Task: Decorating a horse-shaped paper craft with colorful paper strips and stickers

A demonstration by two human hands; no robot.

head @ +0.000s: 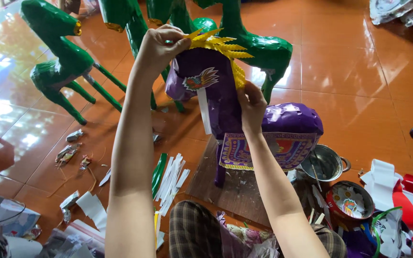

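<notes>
Fitting a yellow fringed mane (223, 48) along the head and neck of a purple paper horse (244, 119) looks to be the step in hand. The left hand (161, 45) is closed over the top of the horse's head, pinching the front end of the mane, while the right hand (251, 106) presses its fingertips against the back of the neck just below the fringe. The horse stands on a brown board (216, 188) laid on the orange tiled floor (359, 71), directly in front of the person's knees.

By my judgement, the next move calls for holding the fringe straight along the neck ridge and pressing it flat without creasing the thin paper.

As for labels, a small printed sticker (201, 79) in red and yellow sits on the side of the horse's head, with a white paper strip (204, 110) hanging beneath it. A rectangular saddle cloth (264, 150), purple and red with a patterned yellow border, hangs over the body.

Green paper horses (63, 62) stand on the floor beyond, toward its far left. Cut white strips (173, 179) lie just left of the board, a steel pot (325, 163) sits at its right edge, and a round tin (350, 199) lies nearer.
</notes>
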